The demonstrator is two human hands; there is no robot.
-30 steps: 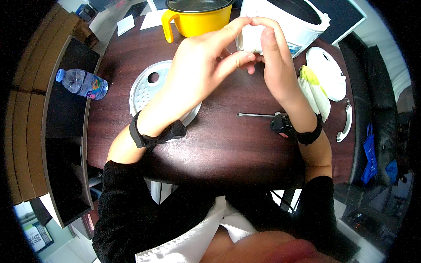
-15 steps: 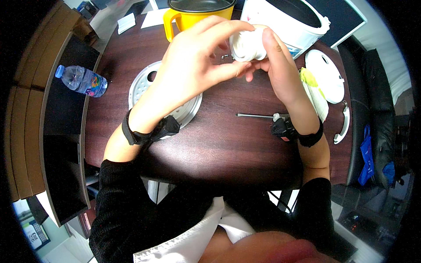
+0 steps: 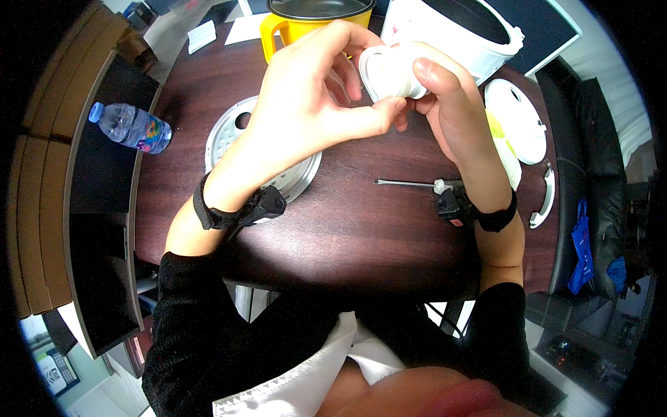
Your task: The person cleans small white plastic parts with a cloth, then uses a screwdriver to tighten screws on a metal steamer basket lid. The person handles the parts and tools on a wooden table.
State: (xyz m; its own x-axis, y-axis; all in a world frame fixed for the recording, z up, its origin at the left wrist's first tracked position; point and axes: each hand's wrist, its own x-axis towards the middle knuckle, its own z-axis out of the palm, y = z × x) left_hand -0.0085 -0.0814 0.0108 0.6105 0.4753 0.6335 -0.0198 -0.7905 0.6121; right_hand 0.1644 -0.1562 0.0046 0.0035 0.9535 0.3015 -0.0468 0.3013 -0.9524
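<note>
Above the far part of the table I hold a small white round plastic part (image 3: pixel 381 73) with a raised rim. My right hand (image 3: pixel 455 104) is closed round its right side, thumb on top. My left hand (image 3: pixel 306 90) curves round the other side, its thumb tip at the lower edge and its index finger near the top; its other fingers are bent and off the part. Below my right wrist lies a screwdriver (image 3: pixel 406 183), its shaft pointing left. Under my left forearm sits a round, perforated metal steamer tray (image 3: pixel 299 179), partly covered.
Beyond my hands stand a yellow pot (image 3: pixel 271 38) with a dark inside and a white appliance body (image 3: pixel 431 31). To the right are a white lid (image 3: pixel 517 118), a green-and-white cloth (image 3: pixel 509 156) and a white handle (image 3: pixel 544 194). A water bottle (image 3: pixel 132 127) lies at the left edge.
The white part has tilted and shifted slightly left, so its flat rim shows more. My left fingers have spread and loosened around it; my right hand has moved slightly right.
</note>
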